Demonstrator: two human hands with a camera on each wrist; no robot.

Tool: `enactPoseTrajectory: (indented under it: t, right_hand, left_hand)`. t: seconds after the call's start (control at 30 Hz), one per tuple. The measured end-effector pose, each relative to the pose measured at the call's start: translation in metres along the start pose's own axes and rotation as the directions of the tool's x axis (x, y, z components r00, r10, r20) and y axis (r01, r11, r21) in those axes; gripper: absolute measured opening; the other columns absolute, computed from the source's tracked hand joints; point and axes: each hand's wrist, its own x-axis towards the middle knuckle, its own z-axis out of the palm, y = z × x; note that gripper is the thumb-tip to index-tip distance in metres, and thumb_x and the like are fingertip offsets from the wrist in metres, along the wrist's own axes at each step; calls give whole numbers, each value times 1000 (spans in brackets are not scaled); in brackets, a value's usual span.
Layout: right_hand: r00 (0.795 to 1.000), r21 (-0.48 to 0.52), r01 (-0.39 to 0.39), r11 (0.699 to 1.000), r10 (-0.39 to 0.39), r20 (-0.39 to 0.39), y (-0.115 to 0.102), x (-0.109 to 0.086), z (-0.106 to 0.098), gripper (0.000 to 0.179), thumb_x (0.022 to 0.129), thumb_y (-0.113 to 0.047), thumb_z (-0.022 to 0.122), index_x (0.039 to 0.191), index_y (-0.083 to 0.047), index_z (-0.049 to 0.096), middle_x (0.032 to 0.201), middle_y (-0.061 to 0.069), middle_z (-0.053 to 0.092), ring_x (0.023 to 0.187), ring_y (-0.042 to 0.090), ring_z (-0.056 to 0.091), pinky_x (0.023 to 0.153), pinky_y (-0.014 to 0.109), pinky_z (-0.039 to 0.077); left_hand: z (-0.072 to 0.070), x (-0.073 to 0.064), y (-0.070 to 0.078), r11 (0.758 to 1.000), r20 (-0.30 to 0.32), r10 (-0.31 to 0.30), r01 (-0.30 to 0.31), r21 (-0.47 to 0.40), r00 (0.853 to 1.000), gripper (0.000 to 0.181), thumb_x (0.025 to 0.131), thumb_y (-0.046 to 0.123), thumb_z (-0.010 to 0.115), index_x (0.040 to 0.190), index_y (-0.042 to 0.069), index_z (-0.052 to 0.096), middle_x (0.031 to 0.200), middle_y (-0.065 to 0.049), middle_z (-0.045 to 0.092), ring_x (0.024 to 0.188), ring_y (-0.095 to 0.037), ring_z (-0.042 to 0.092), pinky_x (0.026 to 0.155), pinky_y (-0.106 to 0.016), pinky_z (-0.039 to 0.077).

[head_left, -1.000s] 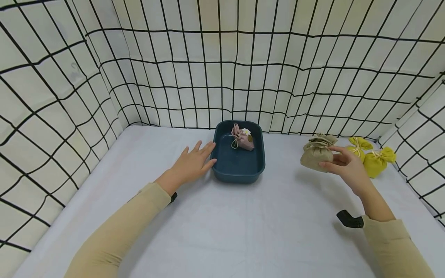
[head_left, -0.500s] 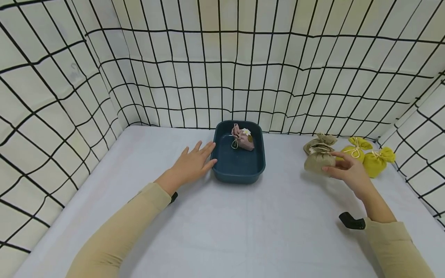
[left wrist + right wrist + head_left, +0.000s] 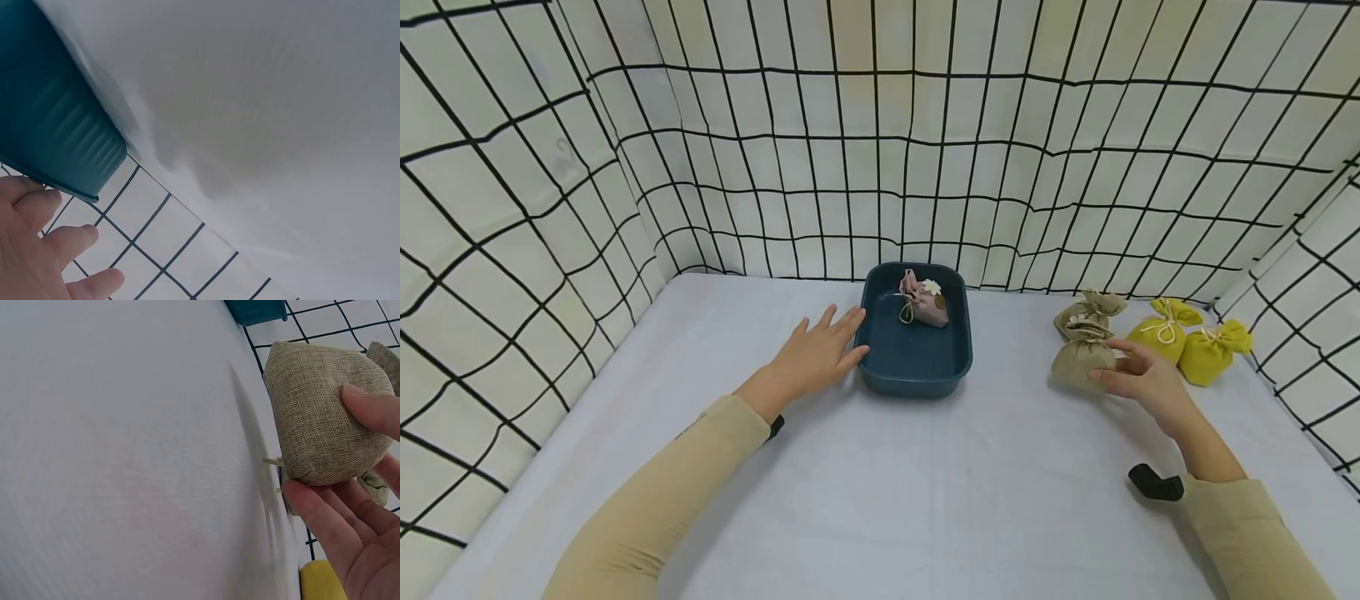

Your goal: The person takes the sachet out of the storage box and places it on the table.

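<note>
My right hand (image 3: 1150, 385) grips a beige burlap drawstring pouch (image 3: 1081, 365), its gathered top facing away from me. In the right wrist view the thumb presses one face of the pouch (image 3: 325, 412), with fingers along its lower edge. Just behind stands a second beige pouch (image 3: 1103, 305), partly covered by the held one. My left hand (image 3: 814, 357) has its fingers spread, the tips touching the left rim of a dark blue plastic basin (image 3: 917, 367). The left wrist view also shows those fingers at the basin's rim (image 3: 56, 181). Inside the basin lies a pink pouch (image 3: 925, 302) with a white flower.
Two yellow drawstring pouches (image 3: 1159, 335) (image 3: 1210, 357) stand right of my right hand, near the side mesh. Black grid mesh (image 3: 880, 150) over white walls encloses the back and sides. A white cloth (image 3: 880, 500) covers the table.
My right hand has brought the beige pouch lower and nearer to me, so the second beige pouch behind it shows more. The left hand and the basin have stayed put.
</note>
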Motion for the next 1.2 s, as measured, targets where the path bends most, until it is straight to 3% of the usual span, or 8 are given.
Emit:
enactPoseTrajectory:
  t: [0.17, 0.5, 0.6, 1.0, 1.1, 1.2]
  right_hand:
    - [1000, -17, -24, 1000, 24, 10, 3, 4, -1, 56, 97, -24, 74, 145, -9, 48, 111, -3, 64, 92, 3, 65, 79, 23, 56]
    - [999, 4, -37, 999, 37, -17, 11, 7, -1, 53, 96, -26, 76, 142, -15, 51, 106, -10, 63, 90, 3, 65, 76, 24, 56]
    - [999, -4, -42, 999, 42, -16, 11, 8, 0, 56, 97, -25, 75, 144, -11, 50, 108, -8, 64, 90, 2, 65, 76, 25, 56]
    - [998, -92, -68, 993, 68, -5, 8, 11, 1, 68, 98, -26, 73, 152, 2, 40, 131, 24, 58, 94, -2, 59, 77, 21, 54]
    - [997, -144, -72, 987, 73, 3, 4, 11, 0, 71, 99, -29, 72, 152, 4, 39, 140, 31, 52, 108, 11, 59, 78, 18, 51]
    - [997, -162, -68, 984, 71, 17, 2, 11, -2, 73, 99, -30, 72, 153, 5, 37, 145, 35, 46, 123, 34, 54, 78, 16, 48]
  left_hand:
    - [0, -1, 1, 1000, -1, 5, -5, 3, 1000, 69, 110, 46, 41, 164, 8, 23, 168, -8, 23, 155, -38, 15, 117, -68, 18]
    - [0, 0, 0, 1000, -5, 20, -20, 12, 1000, 69, 110, 46, 41, 165, 10, 22, 169, -6, 22, 154, -38, 16, 117, -68, 19]
    - [1, 1, -1, 1000, -7, 20, -20, 11, 1000, 68, 110, 46, 41, 165, 9, 23, 169, -6, 23, 154, -38, 16, 116, -69, 19]
    - [-2, -1, 0, 1000, 16, 15, -15, -2, 1000, 70, 110, 48, 42, 165, 10, 22, 169, -5, 21, 154, -38, 15, 117, -69, 16]
    - [-1, 0, -1, 1000, 20, 17, -17, -4, 1000, 74, 108, 53, 42, 165, 10, 21, 170, -5, 19, 155, -38, 14, 117, -69, 15]
    - [-1, 1, -2, 1000, 31, 12, -11, -11, 999, 80, 106, 59, 43, 166, 11, 19, 170, -5, 17, 155, -38, 13, 118, -68, 14]
